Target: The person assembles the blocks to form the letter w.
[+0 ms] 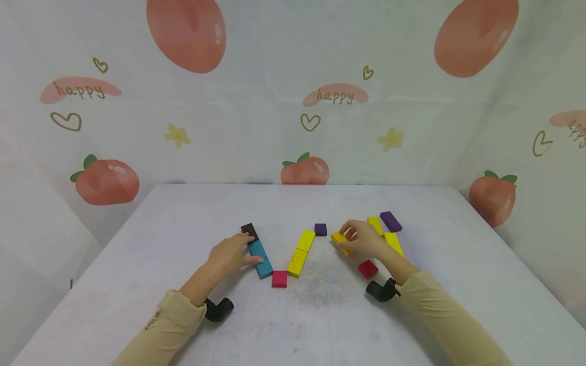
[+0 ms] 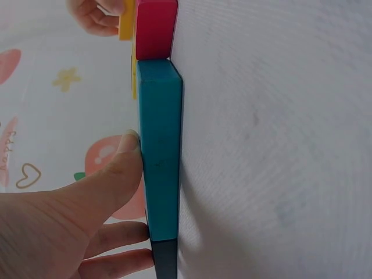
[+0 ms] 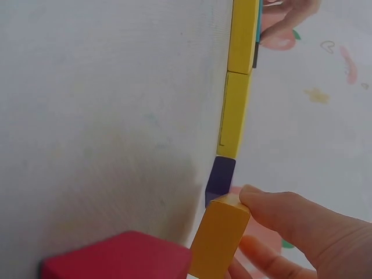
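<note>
Head view overlooks the table [image 1: 348, 330] wrist views skim.

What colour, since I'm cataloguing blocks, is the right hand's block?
The block is orange-yellow, shown best in the right wrist view.

The teal block [image 2: 161, 151] and orange-yellow block [image 3: 220, 239] look smooth and painted, the left sleeve [image 1: 171, 323] matt cloth

Left of our left hand [image 1: 229, 254] we have passable bare tabletop [image 1: 160, 241], and more on the near side of both hands; between them, a red square block [image 1: 280, 279] and a yellow strip [image 1: 299, 257] bar a low sideways sweep; we find a gap from the strip to the yellow block [image 1: 340, 239] in our right hand [image 1: 363, 240], narrowing at a small purple block [image 1: 320, 230]; right of that hand, a long purple block [image 1: 391, 221] obstructs us.
</note>
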The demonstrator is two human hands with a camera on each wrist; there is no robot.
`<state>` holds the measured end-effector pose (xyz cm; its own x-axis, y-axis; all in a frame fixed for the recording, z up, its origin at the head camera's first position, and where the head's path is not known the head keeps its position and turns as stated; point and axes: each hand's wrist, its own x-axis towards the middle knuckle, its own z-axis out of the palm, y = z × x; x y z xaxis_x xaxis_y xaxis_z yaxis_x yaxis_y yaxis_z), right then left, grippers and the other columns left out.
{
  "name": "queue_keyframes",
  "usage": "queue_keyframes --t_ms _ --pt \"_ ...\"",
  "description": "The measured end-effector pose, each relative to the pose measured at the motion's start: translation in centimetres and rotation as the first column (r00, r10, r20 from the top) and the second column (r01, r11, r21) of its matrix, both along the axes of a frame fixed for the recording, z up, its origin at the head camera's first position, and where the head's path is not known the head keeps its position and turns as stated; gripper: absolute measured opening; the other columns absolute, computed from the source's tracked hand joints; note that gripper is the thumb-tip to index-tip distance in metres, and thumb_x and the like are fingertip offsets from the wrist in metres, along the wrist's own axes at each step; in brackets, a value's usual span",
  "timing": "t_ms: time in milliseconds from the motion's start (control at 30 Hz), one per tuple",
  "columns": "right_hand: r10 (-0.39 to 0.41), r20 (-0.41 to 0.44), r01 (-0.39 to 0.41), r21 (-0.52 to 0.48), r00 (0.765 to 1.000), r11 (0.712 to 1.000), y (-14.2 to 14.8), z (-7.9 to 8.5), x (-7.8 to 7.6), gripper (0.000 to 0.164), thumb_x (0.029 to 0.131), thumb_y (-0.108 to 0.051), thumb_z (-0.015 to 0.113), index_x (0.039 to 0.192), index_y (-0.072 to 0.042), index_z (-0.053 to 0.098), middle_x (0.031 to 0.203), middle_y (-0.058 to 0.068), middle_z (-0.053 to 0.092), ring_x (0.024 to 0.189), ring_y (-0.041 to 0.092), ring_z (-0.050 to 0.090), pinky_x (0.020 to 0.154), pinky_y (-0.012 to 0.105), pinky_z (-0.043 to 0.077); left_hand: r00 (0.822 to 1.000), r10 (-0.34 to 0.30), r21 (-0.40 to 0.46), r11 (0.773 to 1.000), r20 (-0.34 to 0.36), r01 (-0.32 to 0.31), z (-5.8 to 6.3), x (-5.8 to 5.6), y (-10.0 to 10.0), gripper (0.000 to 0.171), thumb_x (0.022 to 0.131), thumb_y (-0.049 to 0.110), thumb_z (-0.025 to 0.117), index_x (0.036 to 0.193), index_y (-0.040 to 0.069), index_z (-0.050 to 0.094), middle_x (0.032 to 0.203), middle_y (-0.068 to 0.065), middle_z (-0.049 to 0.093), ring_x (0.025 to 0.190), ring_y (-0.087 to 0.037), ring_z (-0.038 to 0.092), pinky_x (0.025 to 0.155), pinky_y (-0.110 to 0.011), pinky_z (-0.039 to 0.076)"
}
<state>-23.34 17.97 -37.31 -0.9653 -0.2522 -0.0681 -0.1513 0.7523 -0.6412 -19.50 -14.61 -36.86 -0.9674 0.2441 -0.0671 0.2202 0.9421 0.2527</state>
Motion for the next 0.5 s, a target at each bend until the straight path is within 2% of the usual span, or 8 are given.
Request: queue_keyframes --t_ms 500 --pt "-0.051 0.042 0.049 0.042 0.998 0.998 -0.88 -0.1 -0.57 0.032 0.081 -0.019 0.072 0.106 -0.004 0.06 0.099 0.015 0.062 0.082 0.02 0.057 0.07 0.025 0.055 1.0 -0.005 -0.004 1.0 -0.004 0.005 0.08 0.03 0.04 0.065 0.08 0.042 0.07 0.129 0.003 0.053 0.136 -0.021 0.05 0.124 -0.04 0.048 0.097 -0.051 0.047"
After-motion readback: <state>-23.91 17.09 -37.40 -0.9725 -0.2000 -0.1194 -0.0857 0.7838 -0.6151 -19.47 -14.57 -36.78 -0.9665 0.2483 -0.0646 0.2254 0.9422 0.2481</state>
